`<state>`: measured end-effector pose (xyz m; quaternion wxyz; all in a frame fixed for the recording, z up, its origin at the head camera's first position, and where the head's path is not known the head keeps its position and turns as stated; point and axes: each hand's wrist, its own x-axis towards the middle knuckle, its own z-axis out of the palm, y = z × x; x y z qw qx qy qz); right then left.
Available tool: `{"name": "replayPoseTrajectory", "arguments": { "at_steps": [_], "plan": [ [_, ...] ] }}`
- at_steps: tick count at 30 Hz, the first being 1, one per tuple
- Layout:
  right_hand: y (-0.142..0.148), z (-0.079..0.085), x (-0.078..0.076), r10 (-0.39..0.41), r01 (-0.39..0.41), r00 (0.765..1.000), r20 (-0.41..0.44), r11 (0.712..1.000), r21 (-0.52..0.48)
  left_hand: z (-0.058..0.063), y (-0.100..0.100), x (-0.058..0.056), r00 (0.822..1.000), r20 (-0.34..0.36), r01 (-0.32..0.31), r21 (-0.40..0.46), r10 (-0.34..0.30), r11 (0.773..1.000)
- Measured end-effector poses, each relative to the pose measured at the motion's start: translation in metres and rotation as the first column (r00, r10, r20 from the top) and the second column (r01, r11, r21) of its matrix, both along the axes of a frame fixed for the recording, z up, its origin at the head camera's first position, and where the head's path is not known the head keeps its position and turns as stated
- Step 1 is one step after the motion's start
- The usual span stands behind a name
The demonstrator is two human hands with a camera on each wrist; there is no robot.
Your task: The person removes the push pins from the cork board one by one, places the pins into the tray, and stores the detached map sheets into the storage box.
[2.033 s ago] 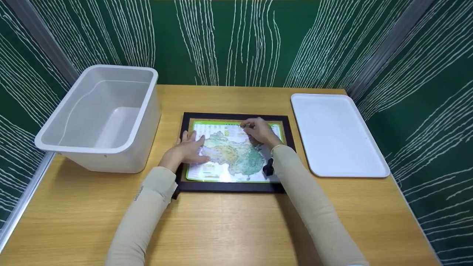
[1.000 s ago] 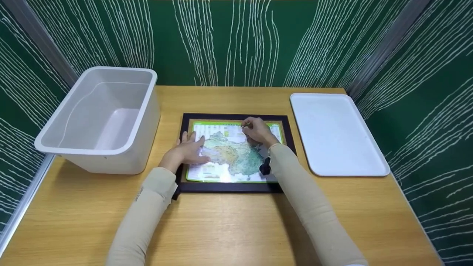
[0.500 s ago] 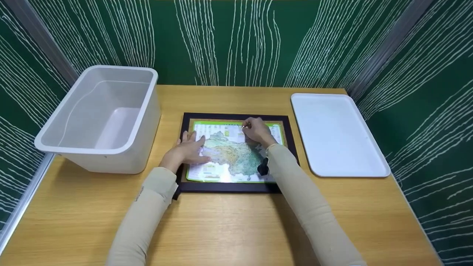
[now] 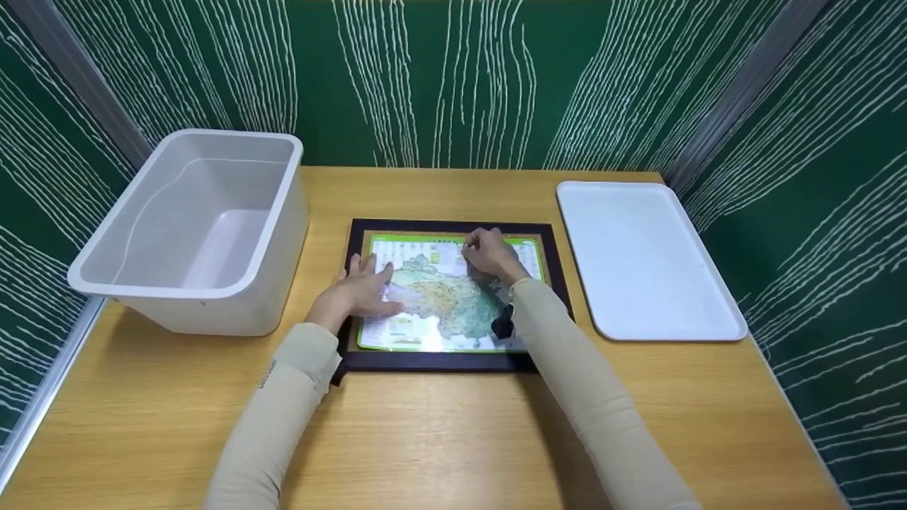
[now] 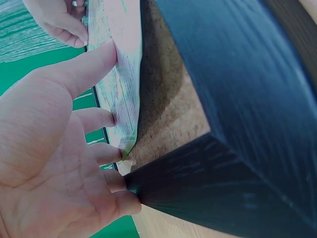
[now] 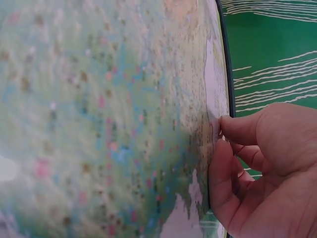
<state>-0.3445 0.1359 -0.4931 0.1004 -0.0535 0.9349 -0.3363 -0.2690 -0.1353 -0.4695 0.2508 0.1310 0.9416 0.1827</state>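
A laminated map with a green border (image 4: 439, 304) lies on a cork board with a dark frame (image 4: 439, 362). My left hand (image 4: 360, 290) rests on the map's left side with spread, fairly straight fingers; in the left wrist view, its little finger reaches the dark frame (image 5: 198, 183) by a cork corner (image 5: 188, 111). At the map's far edge, right of the middle, my right hand (image 4: 492, 255) pinches a small shiny pin (image 6: 221, 133) between thumb and forefinger. The fingertips mostly hide the pin.
A deep white plastic bin (image 4: 184, 290) stands on the wooden table (image 4: 425, 439) left of the board. To the right lies a shallow white tray (image 4: 645, 262). Green walls with white lines (image 4: 482, 85) close off the back and sides.
My right wrist and forearm have shifted slightly left, while the fingertips stay at nearly the same spot on the map's far edge. The left hand keeps its place.
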Motion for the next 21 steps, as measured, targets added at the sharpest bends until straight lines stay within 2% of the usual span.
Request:
{"name": "replayPoseTrajectory", "arguments": {
  "at_steps": [10, 21],
  "plan": [
    [-0.0035, -0.0001, 0.001, -0.025, 0.025, 1.0, -0.012, 0.998, 0.049, 0.0021, -0.0005, 0.0003, 1.0, 0.015, 0.016, -0.009, -0.016, 1.0],
    [-0.0015, 0.0011, 0.0018, -0.028, 0.029, 0.999, 0.028, 0.999, -0.024, 0.0026, -0.0004, 0.0003, 1.0, 0.016, 0.015, -0.007, -0.015, 1.0]
  ]
}}
